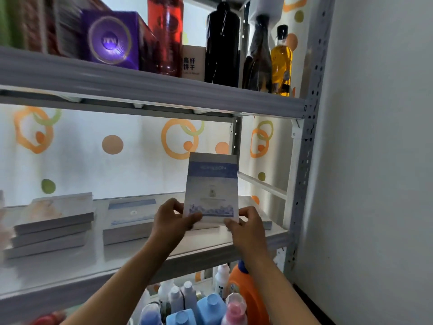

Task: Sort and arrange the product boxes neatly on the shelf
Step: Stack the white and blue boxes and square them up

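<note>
Pinching blue box upright: both hands' fingers.

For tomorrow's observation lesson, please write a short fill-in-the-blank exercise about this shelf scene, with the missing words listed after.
1. The blue-and-white box is held upright by ____ hands.
2. The left hand and right hand grip its ____ corners.
3. The stack of flat boxes lies on the ____ shelf.
4. The yellow bottle stands on the ____ shelf.

Missing words: two; bottom; middle; top

Upright box right on middle shelf; flat stacks left.
</note>
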Demonstrator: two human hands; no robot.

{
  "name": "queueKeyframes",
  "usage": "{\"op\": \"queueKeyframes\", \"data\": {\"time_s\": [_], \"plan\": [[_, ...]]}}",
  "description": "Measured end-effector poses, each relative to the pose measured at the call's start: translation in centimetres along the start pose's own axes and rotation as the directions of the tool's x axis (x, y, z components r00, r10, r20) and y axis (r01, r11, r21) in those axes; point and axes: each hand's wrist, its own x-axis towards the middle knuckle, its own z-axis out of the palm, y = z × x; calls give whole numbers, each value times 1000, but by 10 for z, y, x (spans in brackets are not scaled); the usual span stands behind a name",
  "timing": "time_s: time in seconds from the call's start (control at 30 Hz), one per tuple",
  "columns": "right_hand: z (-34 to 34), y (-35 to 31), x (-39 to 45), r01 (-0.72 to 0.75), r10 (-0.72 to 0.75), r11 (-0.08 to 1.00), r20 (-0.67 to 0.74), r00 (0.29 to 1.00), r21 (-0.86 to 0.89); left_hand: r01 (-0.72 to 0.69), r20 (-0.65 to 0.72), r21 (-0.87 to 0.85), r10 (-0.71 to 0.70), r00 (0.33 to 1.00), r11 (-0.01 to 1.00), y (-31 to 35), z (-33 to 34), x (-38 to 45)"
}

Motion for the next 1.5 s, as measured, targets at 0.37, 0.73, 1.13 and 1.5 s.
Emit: {"op": "queueKeyframes", "data": {"time_s": [0.37, 0.73, 1.13, 1.5], "plan": [[52, 30, -3, 3, -4, 1000, -40, 999, -8, -213, -87, 218, 237, 968, 952, -45, -26, 6], [58, 42, -8, 67, -60, 996, -115, 992, 55, -225, 13, 204, 227, 974, 953, -46, -32, 6], [53, 13, -32, 28, -47, 940, 47, 998, 340, -284, 98, -106, 294, 951, 953, -17, -29, -52], [21, 4, -59, -198, 31, 679, 242, 970, 707, -299, 241, -228, 351, 905, 927, 6, -16, -84]]}}
